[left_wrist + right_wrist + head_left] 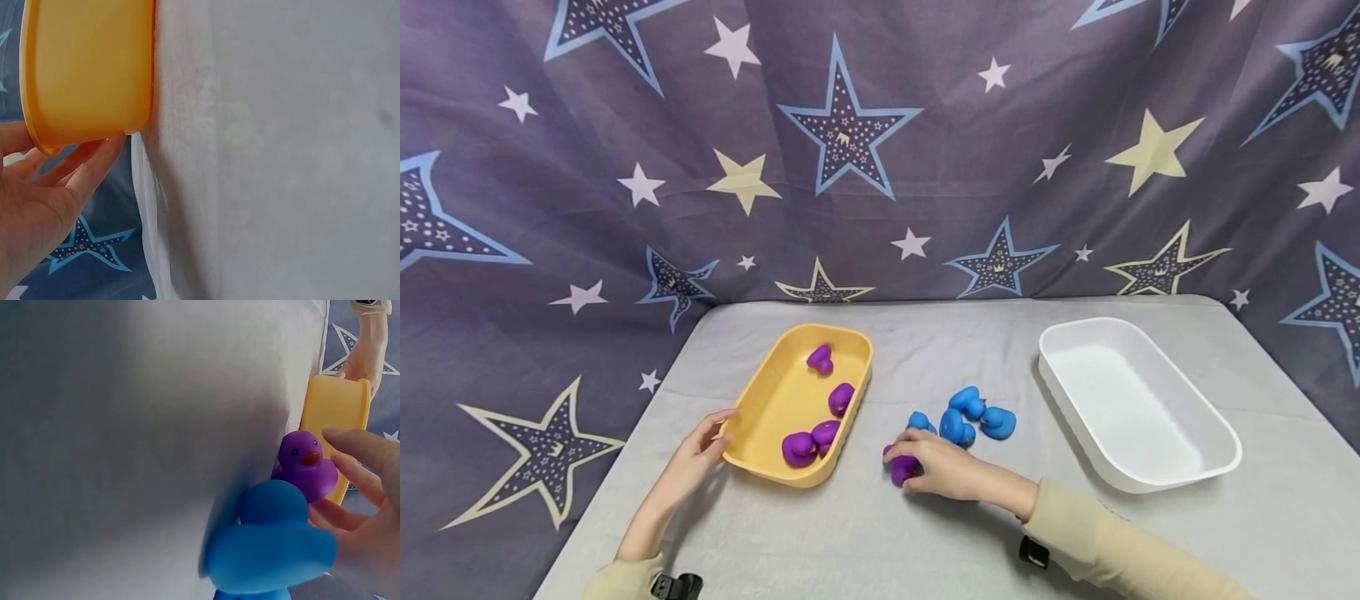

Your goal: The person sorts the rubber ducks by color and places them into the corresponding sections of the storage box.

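Note:
My left hand [696,454] is at the near left corner of a yellow tray [760,400], thumb and fingers around its rim. In the left wrist view the fingers [94,165] lie against the tray's end wall. Several purple rubber ducks [800,449] lie inside it. Right of the tray, my right hand [951,468] holds another purple duck [306,478] with thumb and fingers around its sides, close to the table. A blue duck [272,544] is right beside that hand, largest in the right wrist view.
Several blue ducks [997,422] cluster just beyond the right hand. A white tray [1138,408] stands at the right on the grey-covered table [955,333]. A dark curtain [917,192] with stars hangs behind and at the sides.

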